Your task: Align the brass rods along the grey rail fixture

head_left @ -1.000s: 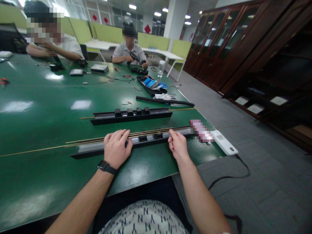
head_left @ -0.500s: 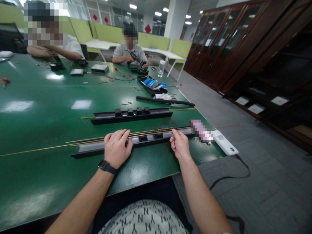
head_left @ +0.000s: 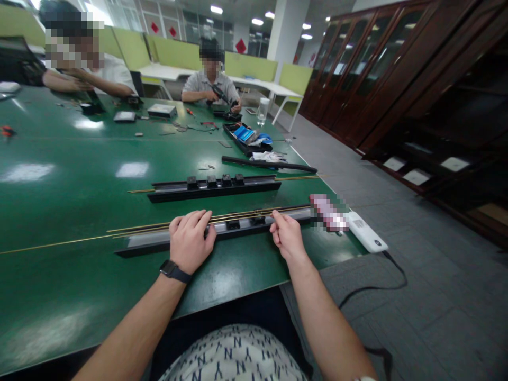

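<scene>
On the table in front of me lies a long black channel (head_left: 145, 241) with a pale inner face. Several thin brass rods (head_left: 228, 217) run along and over it, some reaching far left. My left hand (head_left: 190, 233) curls over the channel, and a dark edge of a black block (head_left: 207, 231) shows between its thumb and fingers. To the right, my right hand (head_left: 288, 233) has thumb and index finger pinched at the end of a brass rod. Two small black blocks sit in the channel between my hands, one of them (head_left: 233, 224) nearer the left.
Behind lies a second black channel (head_left: 214, 191) with several blocks and rods. A phone (head_left: 328, 211) and a white power bank (head_left: 367, 233) with a cable are at the right edge. A black tray (head_left: 248, 140) holds blue items. Two people (head_left: 210, 84) work across the table (head_left: 99, 153).
My right hand has moved slightly left along the rods, still pinched. My left hand has stayed in place over the channel.
</scene>
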`<act>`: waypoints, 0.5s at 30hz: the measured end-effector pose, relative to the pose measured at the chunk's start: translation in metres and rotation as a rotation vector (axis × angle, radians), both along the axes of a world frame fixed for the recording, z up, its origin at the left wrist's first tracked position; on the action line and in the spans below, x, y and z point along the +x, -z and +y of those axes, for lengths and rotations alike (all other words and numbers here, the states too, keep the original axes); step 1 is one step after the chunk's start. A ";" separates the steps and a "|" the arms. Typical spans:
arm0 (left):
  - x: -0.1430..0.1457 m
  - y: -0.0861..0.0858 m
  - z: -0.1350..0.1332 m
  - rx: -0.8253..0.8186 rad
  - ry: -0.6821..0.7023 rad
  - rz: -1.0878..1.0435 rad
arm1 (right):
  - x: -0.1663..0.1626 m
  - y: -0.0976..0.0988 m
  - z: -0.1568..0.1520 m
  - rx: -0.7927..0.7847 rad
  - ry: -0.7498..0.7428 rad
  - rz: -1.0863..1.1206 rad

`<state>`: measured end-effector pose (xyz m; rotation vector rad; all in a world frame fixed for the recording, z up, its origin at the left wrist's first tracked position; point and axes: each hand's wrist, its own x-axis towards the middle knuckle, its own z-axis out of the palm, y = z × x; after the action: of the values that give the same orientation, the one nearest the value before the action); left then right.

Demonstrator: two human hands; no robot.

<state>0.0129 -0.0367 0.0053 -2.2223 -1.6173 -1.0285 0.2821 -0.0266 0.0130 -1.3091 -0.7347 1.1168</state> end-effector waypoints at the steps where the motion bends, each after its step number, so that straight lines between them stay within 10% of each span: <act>1: 0.000 0.000 0.000 0.002 -0.001 0.000 | 0.000 0.000 0.000 0.001 0.000 -0.002; 15: -0.002 -0.001 0.000 0.009 0.008 0.007 | 0.005 -0.001 0.002 0.035 0.033 0.015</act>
<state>0.0113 -0.0366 0.0058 -2.2266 -1.5992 -1.0272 0.2869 -0.0244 0.0136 -1.2782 -0.7155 1.0818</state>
